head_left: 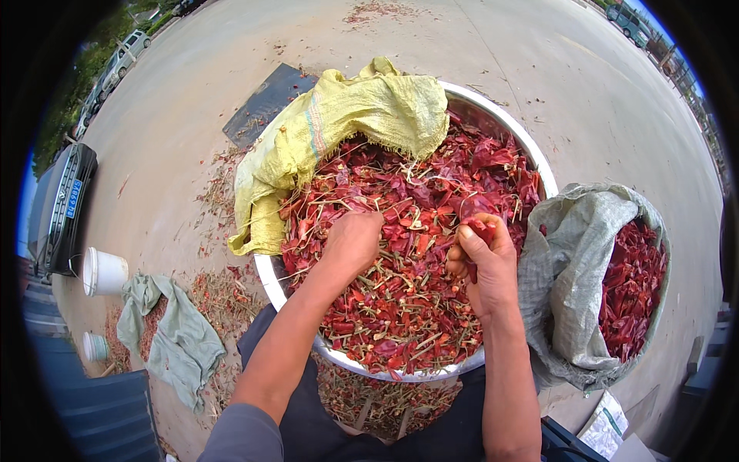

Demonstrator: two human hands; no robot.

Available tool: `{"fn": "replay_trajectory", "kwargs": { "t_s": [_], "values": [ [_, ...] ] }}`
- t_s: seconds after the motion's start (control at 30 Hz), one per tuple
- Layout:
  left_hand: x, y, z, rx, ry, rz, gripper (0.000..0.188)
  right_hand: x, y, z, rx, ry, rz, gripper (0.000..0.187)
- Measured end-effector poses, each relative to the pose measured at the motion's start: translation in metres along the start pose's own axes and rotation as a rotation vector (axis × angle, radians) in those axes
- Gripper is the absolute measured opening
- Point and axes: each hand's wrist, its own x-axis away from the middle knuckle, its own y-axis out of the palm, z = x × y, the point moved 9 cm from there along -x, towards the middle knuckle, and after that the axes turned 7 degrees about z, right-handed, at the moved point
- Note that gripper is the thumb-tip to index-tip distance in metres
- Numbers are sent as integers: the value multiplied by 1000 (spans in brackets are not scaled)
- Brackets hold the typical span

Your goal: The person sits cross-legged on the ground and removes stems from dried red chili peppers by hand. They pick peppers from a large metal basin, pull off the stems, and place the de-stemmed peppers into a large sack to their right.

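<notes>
A wide, shiny metal basin (269, 282) is heaped with dried red chili peppers (400, 223), mixed with pale stems and broken bits. My left hand (354, 240) is low over the middle of the heap, its fingers curled in; whatever they grip is hidden behind the hand. On the right side of the basin, my right hand (489, 266) is closed, with dried red chili (482, 229) pinched between thumb and fingers. The two hands are apart.
A yellow woven sack (339, 115) drapes over the basin's far left rim. Right of the basin stands a grey sack (573, 266) of red chilies. A dark flat board (269, 104), white bucket (105, 272) and green-grey cloth (181, 346) lie left, among scattered stems. Cars stand farther off.
</notes>
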Motion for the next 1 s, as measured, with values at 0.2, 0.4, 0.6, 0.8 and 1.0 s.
{"fn": "replay_trajectory", "kwargs": {
  "t_s": [0.2, 0.4, 0.6, 0.8, 1.0],
  "values": [
    [2, -40, 16, 130, 87, 84, 8, -1, 4, 3, 169, -56, 18, 17],
    [2, -60, 25, 55, 104, 189, 8, 3, 7, 13, 162, 43, 47, 22],
    [-3, -27, 25, 16, 190, 82, 13, 6, 25, 21, -1, 91, 62, 14],
    [7, -34, 27, 69, 90, -106, 26, -1, 39, 26, 264, -35, -75, 18],
    [4, 1, -3, 154, -37, -92, 16, 4, 28, 15, 341, -197, 45, 18]
  ]
}}
